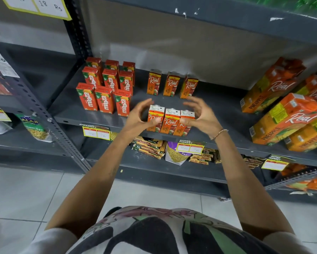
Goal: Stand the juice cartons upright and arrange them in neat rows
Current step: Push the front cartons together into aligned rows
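Observation:
Three small orange Real cartons (pixel 169 121) stand upright side by side at the front edge of the grey shelf (pixel 102 119). My left hand (pixel 139 116) cups the row's left end, thumb on the left carton's front. My right hand (pixel 199 115) cups the right end, thumb on the right carton. Fingers of both hands are spread and curled above the tops. Behind them a second row of three Real cartons (pixel 171 85) stands upright with gaps. Further left, red Maaza cartons (pixel 105 87) stand in three rows of three.
Large Real pineapple cartons (pixel 282 116) lie tilted in a pile at the shelf's right end. Snack packets (pixel 174 153) and yellow price tags (pixel 189 148) sit on the shelf below. A perforated upright post (pixel 49 123) borders the left.

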`<move>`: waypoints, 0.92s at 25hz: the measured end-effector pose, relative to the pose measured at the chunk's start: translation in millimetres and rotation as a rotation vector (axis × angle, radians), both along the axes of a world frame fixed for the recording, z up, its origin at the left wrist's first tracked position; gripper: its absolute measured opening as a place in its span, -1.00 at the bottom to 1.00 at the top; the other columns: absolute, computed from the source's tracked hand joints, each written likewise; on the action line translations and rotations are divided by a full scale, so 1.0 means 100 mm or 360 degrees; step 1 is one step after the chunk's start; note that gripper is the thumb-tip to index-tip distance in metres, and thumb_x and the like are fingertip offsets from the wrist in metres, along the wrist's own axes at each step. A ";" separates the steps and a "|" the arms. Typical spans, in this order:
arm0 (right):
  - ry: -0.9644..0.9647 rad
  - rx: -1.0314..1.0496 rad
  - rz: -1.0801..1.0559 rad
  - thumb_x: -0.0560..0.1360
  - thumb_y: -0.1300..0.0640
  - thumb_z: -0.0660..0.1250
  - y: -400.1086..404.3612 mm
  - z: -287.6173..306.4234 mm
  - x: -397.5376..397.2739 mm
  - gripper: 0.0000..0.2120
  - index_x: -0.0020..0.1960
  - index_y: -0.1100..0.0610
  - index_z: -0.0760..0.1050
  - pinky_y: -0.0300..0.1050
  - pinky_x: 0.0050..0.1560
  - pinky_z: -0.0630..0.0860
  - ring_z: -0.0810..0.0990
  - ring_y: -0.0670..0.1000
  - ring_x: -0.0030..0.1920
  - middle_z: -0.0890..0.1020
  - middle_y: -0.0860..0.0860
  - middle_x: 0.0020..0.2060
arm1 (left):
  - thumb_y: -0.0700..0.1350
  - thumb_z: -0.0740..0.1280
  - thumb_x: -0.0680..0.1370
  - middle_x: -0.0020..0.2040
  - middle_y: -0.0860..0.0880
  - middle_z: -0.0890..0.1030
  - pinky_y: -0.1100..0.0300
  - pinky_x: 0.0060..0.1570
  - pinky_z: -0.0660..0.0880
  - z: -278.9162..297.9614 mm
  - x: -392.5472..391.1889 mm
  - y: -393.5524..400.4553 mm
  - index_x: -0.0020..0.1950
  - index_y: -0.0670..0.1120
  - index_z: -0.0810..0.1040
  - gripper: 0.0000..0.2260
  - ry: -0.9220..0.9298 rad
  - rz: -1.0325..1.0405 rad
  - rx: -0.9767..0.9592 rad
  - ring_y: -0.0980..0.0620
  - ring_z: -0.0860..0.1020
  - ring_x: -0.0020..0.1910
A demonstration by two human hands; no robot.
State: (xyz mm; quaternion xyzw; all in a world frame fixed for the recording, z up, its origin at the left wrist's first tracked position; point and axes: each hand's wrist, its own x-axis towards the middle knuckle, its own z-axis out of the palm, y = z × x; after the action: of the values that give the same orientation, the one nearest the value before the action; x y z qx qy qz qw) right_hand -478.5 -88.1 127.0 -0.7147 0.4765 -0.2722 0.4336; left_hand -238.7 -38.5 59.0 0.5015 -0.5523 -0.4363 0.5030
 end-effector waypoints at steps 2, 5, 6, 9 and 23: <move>0.0115 -0.0206 0.0093 0.31 0.08 0.53 -0.02 0.35 0.20 -0.43 0.26 0.04 0.40 -0.08 0.38 0.33 0.46 -0.05 0.30 0.52 -0.02 0.25 | -0.04 0.47 0.45 0.29 0.01 0.55 0.14 0.32 0.41 0.24 0.13 0.08 0.30 -0.01 0.46 -0.55 0.0065 0.0076 -0.0290 0.08 0.48 0.32; 0.0172 -0.0365 0.0172 0.38 0.08 0.48 0.11 0.63 0.71 -0.72 0.05 0.04 0.52 -0.14 0.22 0.49 0.58 -0.07 0.14 0.61 -0.04 0.07 | -0.13 0.43 0.51 0.04 -0.05 0.67 -0.03 0.12 0.56 0.58 0.37 0.11 0.09 -0.06 0.60 -0.84 -0.0044 0.0296 -0.0625 0.02 0.63 0.06; 0.0136 -0.0400 0.0147 0.39 0.09 0.46 0.16 0.62 0.96 -0.78 0.02 0.06 0.54 -0.20 0.14 0.52 0.60 -0.08 0.07 0.63 -0.04 0.01 | -0.12 0.42 0.52 -0.02 -0.03 0.68 -0.03 0.06 0.57 0.63 0.56 0.10 0.04 -0.08 0.62 -0.88 -0.0128 0.0408 -0.0719 0.03 0.64 0.01; -0.0004 -0.0377 -0.0037 0.44 0.14 0.42 0.33 0.38 1.71 -0.80 0.04 0.12 0.54 -0.27 0.07 0.53 0.59 -0.11 0.00 0.61 -0.07 -0.02 | -0.05 0.43 0.52 0.03 0.00 0.65 0.05 0.12 0.49 0.51 1.26 0.09 0.05 -0.10 0.65 -0.83 -0.0415 0.0791 -0.0860 0.02 0.58 0.09; -0.0297 0.0297 -0.0268 0.44 0.25 0.40 -0.09 -0.70 2.38 -0.55 0.28 0.23 0.35 0.19 0.28 0.45 0.56 0.08 0.15 0.57 0.14 0.17 | -0.15 0.55 0.37 0.07 -0.03 0.67 -0.01 0.14 0.56 -0.14 2.20 -0.37 0.13 -0.04 0.57 -0.63 -0.0041 0.0016 0.0290 0.08 0.64 0.04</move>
State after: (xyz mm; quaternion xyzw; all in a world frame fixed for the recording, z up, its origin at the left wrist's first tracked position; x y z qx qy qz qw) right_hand -240.9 -97.0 57.1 -0.6005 0.5157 -0.3272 0.5162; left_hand -18.8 -75.3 44.5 0.5536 -0.5141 -0.4758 0.4503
